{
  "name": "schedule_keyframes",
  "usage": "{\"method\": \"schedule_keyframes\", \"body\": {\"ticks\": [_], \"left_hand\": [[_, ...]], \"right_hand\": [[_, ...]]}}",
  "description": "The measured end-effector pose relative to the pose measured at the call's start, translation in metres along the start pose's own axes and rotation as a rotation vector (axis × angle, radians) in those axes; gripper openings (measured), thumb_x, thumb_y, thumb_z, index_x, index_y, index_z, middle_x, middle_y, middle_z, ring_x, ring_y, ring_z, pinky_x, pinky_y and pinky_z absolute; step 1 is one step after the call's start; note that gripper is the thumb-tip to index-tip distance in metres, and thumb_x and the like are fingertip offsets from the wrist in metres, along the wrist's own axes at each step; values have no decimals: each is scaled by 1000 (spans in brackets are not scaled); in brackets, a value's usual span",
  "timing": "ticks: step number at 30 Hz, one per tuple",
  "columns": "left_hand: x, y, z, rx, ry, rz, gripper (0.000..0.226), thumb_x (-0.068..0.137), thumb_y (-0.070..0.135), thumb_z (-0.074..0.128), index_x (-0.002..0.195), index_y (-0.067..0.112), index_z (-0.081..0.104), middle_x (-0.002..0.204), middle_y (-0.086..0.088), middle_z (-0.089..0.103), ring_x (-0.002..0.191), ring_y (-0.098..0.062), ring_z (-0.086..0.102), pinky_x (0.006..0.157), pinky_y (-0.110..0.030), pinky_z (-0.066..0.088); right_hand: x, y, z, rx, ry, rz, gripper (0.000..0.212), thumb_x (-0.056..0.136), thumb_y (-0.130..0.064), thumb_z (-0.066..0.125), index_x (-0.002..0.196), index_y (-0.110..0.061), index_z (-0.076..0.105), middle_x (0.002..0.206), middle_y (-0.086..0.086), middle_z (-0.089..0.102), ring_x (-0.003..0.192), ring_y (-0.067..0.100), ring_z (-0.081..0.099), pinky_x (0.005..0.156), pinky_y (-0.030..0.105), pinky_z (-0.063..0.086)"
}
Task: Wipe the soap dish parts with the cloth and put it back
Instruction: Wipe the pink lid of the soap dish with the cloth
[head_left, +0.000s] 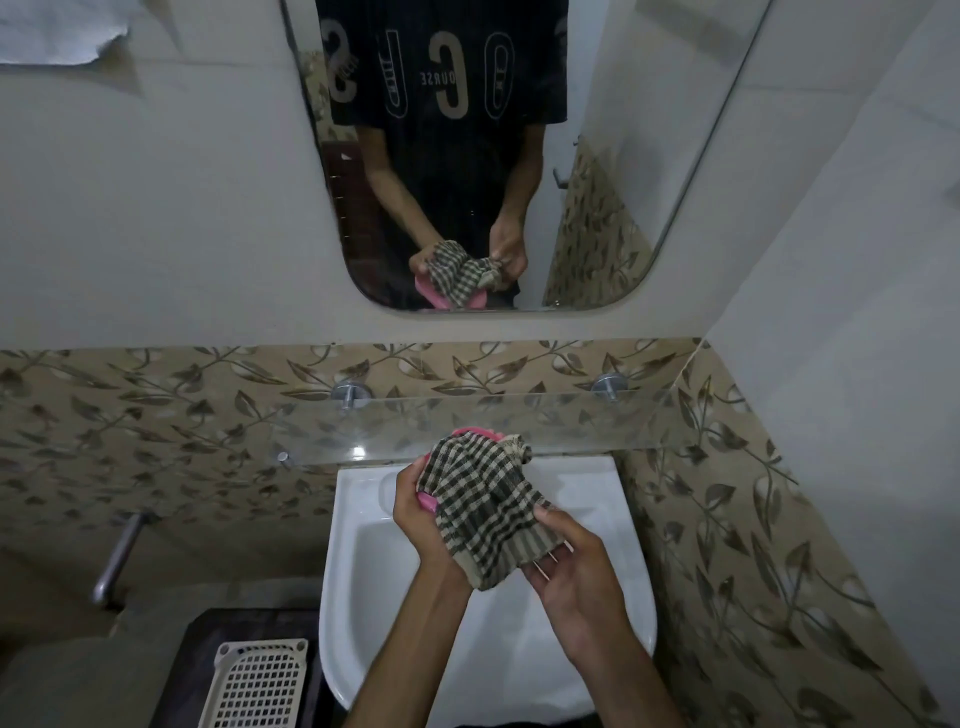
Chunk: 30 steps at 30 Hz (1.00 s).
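The left hand (421, 525) is gripping the pink soap dish (429, 502) over the sink (363, 571), fingers closed around it, so the right hand (571, 571), fingers pinching the checked cloth (483, 514), is wiping it.

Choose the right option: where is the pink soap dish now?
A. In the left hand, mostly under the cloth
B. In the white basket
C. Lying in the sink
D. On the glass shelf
A: the left hand holds the soap dish above the sink, with the cloth draped over most of it.
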<state>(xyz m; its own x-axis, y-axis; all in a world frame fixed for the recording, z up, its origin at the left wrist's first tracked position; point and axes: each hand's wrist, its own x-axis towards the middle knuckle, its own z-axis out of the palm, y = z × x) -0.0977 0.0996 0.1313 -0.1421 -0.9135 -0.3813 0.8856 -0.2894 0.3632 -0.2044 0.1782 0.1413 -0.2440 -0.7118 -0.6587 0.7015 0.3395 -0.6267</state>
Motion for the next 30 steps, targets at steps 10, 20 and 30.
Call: {"method": "schedule_keyframes", "body": {"ticks": [10,20,30], "left_hand": [[4,2,-3,36,29,-51,34,75,41,68,90,11,75,90,-9,71,80,-26,72,75,-36,60],[5,2,1,40,55,-48,37,74,39,67,96,9,70,93,-12,67,85,-28,67,81,-39,53],[4,-8,3,-38,66,-54,24,83,34,64,80,14,75,87,-8,71,81,-26,71,82,-37,58]], "right_hand": [[-4,-1,-2,-124,-92,40,27,89,-11,75,113,2,77,112,20,80,95,28,78,79,38,64],[-10,4,4,-271,-157,99,35,59,-19,97,90,-10,86,96,9,78,78,19,72,74,30,55],[-12,-6,2,-164,-26,-383,19,86,-10,79,101,-19,86,108,3,83,101,17,79,75,20,62]]}}
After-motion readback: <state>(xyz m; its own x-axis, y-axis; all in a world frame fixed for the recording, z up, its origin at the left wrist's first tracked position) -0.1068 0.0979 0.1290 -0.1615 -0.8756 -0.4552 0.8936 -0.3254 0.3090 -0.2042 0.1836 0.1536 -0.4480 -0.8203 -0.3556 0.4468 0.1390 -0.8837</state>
